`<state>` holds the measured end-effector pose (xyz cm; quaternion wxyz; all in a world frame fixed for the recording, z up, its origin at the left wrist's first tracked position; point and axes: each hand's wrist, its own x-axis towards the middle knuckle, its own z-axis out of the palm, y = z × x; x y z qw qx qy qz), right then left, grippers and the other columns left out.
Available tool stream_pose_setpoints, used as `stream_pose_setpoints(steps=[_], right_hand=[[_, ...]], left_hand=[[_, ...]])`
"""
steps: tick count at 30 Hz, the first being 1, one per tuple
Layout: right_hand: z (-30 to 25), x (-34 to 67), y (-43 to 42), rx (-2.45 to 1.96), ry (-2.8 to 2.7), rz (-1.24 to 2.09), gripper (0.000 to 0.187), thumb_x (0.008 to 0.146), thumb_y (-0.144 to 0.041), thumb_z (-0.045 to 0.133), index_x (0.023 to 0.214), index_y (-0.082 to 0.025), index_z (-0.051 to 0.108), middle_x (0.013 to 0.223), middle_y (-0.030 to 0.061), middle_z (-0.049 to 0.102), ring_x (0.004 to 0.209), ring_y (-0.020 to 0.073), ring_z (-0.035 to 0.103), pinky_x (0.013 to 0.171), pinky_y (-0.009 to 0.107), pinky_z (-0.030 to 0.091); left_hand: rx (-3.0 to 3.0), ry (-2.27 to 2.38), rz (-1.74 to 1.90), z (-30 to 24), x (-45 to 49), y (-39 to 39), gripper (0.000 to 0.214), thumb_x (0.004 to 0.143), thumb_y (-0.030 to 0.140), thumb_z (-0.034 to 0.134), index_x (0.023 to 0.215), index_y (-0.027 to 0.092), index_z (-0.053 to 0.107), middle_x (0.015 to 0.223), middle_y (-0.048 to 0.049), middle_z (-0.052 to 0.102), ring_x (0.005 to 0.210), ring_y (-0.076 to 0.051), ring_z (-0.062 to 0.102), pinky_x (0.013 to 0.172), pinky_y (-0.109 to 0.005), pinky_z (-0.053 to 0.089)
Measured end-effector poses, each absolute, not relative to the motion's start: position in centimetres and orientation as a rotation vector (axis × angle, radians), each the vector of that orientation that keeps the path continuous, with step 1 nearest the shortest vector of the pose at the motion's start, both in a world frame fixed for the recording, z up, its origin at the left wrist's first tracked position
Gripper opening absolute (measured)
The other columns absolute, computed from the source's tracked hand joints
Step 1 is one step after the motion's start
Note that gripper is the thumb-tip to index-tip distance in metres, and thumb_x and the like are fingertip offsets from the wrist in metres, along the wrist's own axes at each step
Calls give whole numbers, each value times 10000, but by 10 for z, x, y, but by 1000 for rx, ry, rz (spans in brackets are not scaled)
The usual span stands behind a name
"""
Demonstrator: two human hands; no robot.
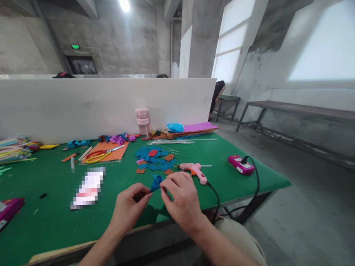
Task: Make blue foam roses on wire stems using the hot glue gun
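Note:
Between my two hands is a small blue fabric flower (156, 182), held just above the table's front part. My left hand (132, 201) pinches its lower left side between thumb and fingertips. The fingers of my right hand (182, 195) are closed on its right side. Beyond the hands lies a loose spread of blue petal pieces (152, 159), with a few brown, red and pink ones among them. A pink hot glue gun (196, 170) rests right behind my right hand, its nozzle pointing left and its glue stick sticking out to the right.
On the green table (116, 222) lie scissors (104, 154) on an orange sheet, a blurred-out flat item (88, 188), thin wires (172, 142) and a magenta power strip (240, 165) with a cable. A pink bottle (143, 120) stands by the white partition (105, 101). A person (218, 96) bends at the far right.

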<state>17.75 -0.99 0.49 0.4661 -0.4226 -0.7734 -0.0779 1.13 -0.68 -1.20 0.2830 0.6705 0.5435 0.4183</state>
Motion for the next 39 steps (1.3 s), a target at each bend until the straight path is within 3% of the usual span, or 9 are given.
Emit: stream_pose_setpoints(steps=[5, 9, 16, 20, 23, 27, 34, 39], right_hand=[[2, 173, -13, -999, -1936, -248, 141, 818, -111, 480, 807, -198, 591, 740, 18, 583, 748, 147, 504, 873, 348, 352], [7, 173, -19, -881, -1878, -79, 130, 799, -173, 529, 910, -196, 593, 771, 24, 599, 777, 159, 527, 840, 350, 374], [10, 184, -4, -943, -1364, 793, 127, 788, -271, 547, 862, -177, 588, 797, 29, 581, 688, 132, 507, 667, 269, 417], [8, 177, -2, -741, -1110, 1483, 194, 792, -335, 540, 822, -157, 611, 791, 26, 595, 637, 105, 512, 660, 249, 412], [8, 166, -10, -623, -1048, 1713, 245, 793, -368, 538, 772, -144, 636, 750, 28, 601, 637, 108, 525, 662, 244, 405], [6, 152, -20, -647, -1097, 1764, 278, 782, -403, 557, 748, -144, 652, 698, 23, 606, 594, 97, 511, 640, 232, 395], [-4, 146, -18, -817, -1226, 1439, 262, 748, -396, 601, 663, -152, 642, 616, 2, 579, 553, 101, 478, 579, 226, 373], [-7, 144, -18, -820, -1176, 1495, 254, 753, -382, 600, 680, -145, 658, 620, 12, 595, 535, 99, 469, 578, 235, 373]], left_hand=[[1599, 1381, 1076, -9, 11, -7, 154, 705, 317, 615, 681, 171, 570, 480, 59, 508, 374, -75, 440, 357, -172, 353], [1520, 1337, 1143, -8, 8, -5, 167, 690, 317, 631, 694, 164, 566, 443, 68, 480, 361, -76, 434, 356, -175, 343], [1787, 1325, 1488, -2, -7, -5, 60, 698, 232, 600, 670, 180, 611, 622, 3, 609, 563, -130, 560, 537, -232, 456], [1913, 1355, 1617, 2, -9, -6, 87, 700, 185, 566, 737, 184, 646, 788, -30, 653, 729, -164, 589, 637, -248, 475], [1932, 1367, 1585, 0, -4, -5, 132, 704, 155, 524, 755, 180, 644, 798, -30, 660, 737, -161, 596, 649, -245, 477], [1925, 1389, 1600, -6, 2, 0, 140, 689, 142, 515, 753, 181, 634, 768, -14, 654, 704, -144, 585, 651, -236, 472], [1876, 1415, 1610, -17, 6, 4, 92, 688, 147, 536, 725, 178, 615, 715, -4, 626, 643, -122, 548, 590, -208, 453], [1839, 1415, 1621, -21, 6, 5, 68, 689, 168, 548, 700, 175, 615, 684, 8, 618, 632, -118, 545, 599, -210, 459]])
